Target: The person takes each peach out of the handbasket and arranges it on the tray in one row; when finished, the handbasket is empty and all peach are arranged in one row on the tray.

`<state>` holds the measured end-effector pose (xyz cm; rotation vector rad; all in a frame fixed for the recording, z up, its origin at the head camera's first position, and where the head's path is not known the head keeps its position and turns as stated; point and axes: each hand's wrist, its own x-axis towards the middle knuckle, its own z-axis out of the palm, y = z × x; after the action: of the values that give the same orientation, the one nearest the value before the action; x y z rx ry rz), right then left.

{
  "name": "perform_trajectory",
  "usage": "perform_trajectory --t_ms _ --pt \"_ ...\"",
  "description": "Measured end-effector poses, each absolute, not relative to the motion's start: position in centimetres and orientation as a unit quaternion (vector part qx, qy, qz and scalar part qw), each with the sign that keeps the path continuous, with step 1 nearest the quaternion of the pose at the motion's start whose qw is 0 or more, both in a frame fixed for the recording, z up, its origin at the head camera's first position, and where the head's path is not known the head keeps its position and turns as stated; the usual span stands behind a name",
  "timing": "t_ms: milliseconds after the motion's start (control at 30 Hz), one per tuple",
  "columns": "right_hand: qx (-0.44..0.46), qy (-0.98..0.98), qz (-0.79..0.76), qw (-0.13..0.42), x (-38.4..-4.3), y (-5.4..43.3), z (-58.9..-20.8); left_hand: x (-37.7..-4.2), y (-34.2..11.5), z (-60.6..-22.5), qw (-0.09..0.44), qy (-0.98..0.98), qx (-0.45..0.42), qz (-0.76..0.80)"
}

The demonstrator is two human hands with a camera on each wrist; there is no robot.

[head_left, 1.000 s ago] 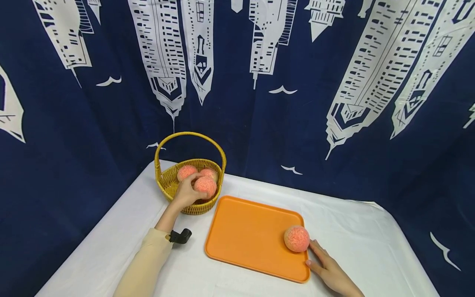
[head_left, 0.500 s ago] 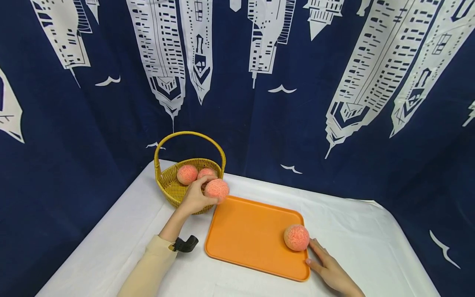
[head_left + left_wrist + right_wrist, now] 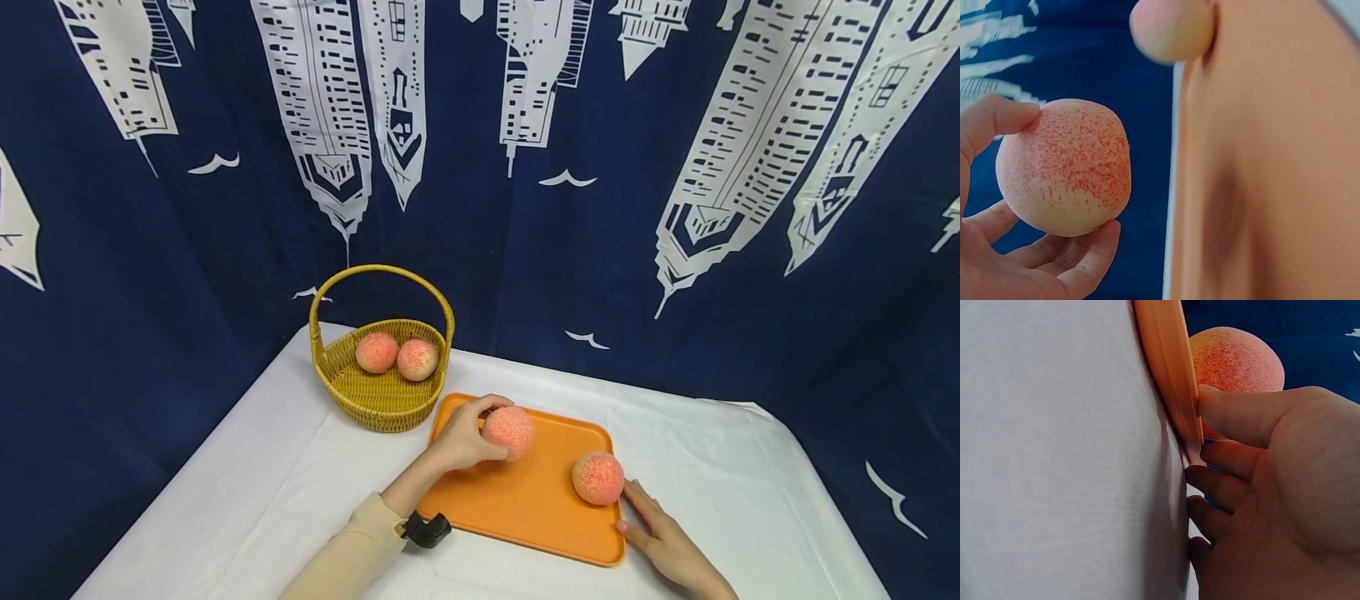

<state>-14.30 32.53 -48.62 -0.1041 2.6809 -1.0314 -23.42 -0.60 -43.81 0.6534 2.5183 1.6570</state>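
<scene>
Hanging behind the work surface, a navy cloth (image 3: 480, 250) carries white prints of inverted buildings and birds. In front of it stands a white-covered table (image 3: 750, 483). An orange tray (image 3: 517, 512) lies flat at the table's centre. A yellow wicker basket (image 3: 384, 412) with a hoop handle stands beyond the tray's left end.

The left hand (image 3: 462, 440) is over the tray's left part, thumb and fingers spread to the width of one held peach (image 3: 510, 432) and curved against its sides. In the left wrist view, a gap separates this peach from the tray. The right hand (image 3: 667, 546) is at the tray's right rim, fingers loosely extended, grasping nothing; its thumb touches the rim.

A second peach (image 3: 597, 477) rests on the tray, just beside the right fingertips; whether they touch it cannot be determined. Two basket peaches (image 3: 417, 359) lie side by side. A black device (image 3: 426, 530) is strapped to the left wrist.
</scene>
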Motion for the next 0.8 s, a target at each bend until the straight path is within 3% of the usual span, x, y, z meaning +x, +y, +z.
perform_trajectory --t_ms 367,800 --pt "-0.028 0.926 -0.349 0.139 -14.6 32.4 -48.6 -22.8 4.2 -46.4 0.057 0.815 0.201 0.541" --pt "-0.030 0.925 -0.353 0.139 -14.4 32.5 -48.7 -22.9 5.5 -48.3 0.055 0.822 0.190 0.534"
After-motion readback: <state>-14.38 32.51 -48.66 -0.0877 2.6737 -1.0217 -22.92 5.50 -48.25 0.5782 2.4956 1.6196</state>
